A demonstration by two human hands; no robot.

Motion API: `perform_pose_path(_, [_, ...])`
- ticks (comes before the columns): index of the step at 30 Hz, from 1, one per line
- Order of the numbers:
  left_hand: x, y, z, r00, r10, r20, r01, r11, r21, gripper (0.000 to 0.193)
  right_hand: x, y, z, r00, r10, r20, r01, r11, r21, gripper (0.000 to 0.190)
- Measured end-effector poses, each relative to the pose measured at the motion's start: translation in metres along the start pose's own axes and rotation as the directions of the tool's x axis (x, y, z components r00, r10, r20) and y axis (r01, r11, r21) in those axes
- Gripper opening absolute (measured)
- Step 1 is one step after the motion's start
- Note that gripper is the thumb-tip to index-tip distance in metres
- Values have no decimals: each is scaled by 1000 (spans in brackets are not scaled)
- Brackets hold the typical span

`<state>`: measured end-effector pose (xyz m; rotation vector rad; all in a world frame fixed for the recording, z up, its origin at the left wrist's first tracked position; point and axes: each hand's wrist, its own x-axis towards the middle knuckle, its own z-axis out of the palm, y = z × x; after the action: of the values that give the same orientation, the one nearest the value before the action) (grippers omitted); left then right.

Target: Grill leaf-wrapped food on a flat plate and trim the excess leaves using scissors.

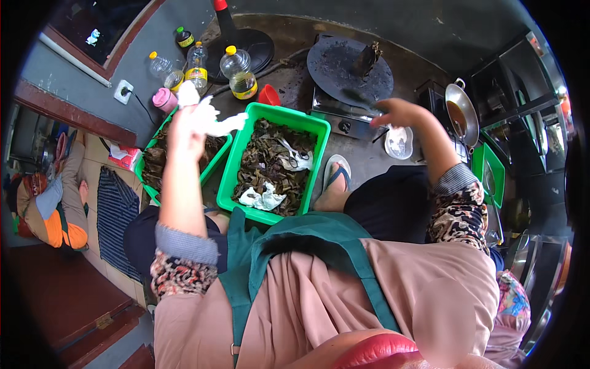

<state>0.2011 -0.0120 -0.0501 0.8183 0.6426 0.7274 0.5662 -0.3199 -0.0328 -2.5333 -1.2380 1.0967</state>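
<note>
In the head view my left hand point(190, 133) is raised over the left green bin point(214, 159), gripping crumpled white tissue point(209, 115). My right hand point(400, 113) reaches to the near edge of a round dark griddle point(332, 69) on a gas stove point(334, 115); whether its fingers hold anything is unclear. A dark bundle point(367, 60) stands on the griddle. Between my feet and the left bin is a green tub point(318, 161) filled with dark shredded leaves point(262, 157); scissors point(293, 159) and crumpled tissues point(262, 197) lie on them.
Oil bottles point(238, 74), a red cup point(269, 95) and a pink-lidded container point(164, 99) stand at the upper left. A wok point(462, 113) sits at the right, near a plastic dish point(398, 142). Another person point(62, 207) sits at the far left; a third is partly visible at lower right.
</note>
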Motion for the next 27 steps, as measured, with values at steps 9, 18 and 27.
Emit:
perform_pose_path(9, [-107,113,-36,959,180,-218,-178,984,29,32,100,99,-37,878,417,-237,-336,887,317,51])
perform_pose_path(18, [-105,82,-111,886,200,-418,-198,979,47,31,135,74,-47,720,346,-601,-393,918,57,31])
perform_pose_path(27, [-91,82,-100,906,156,-394,-108,984,141,29,115,1,-8,896,149,-418,-336,844,-419,25])
